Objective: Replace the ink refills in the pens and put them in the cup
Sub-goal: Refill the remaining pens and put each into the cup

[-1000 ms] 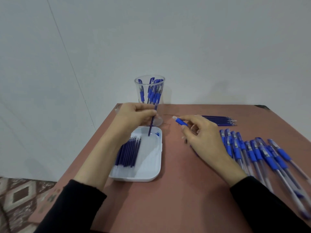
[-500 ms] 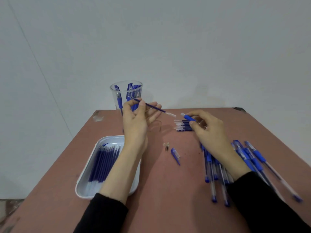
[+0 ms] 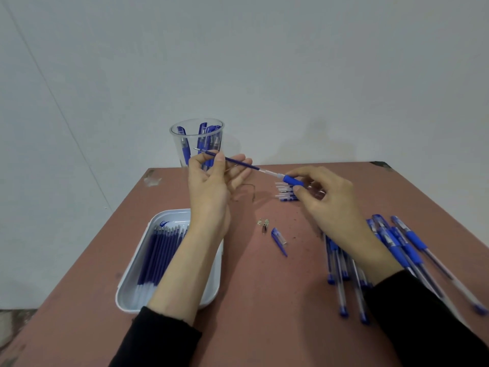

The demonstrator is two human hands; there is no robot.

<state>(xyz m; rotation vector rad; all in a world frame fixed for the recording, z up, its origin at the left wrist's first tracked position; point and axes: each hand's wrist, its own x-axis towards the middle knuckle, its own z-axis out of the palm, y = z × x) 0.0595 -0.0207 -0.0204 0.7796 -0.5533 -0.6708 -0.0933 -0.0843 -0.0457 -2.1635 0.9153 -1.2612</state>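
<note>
Shows two bare hands over one brown table (image 3: pixel 264 300). Pinches one blue refill (image 3: pixel 238 163) between the left hand's (image 3: pixel 209 186) thumb and forefinger, in the air just before one clear cup (image 3: pixel 180 152) at far left holding roughly five pens. Runs nearly level, left to right, metal tip pointing left, tail meeting one pen barrel (image 3: pixel 292 180) gripped in the right hand's (image 3: pixel 328 200) curled fingers. Also shows one white tray (image 3: pixel 124 295) of refills near left, one loose cap (image 3: pixel 279 241) centre, about ten pens (image 3: pixel 397 247) near right, partly hidden. Bears a blue tray mark, too small to read.
</note>
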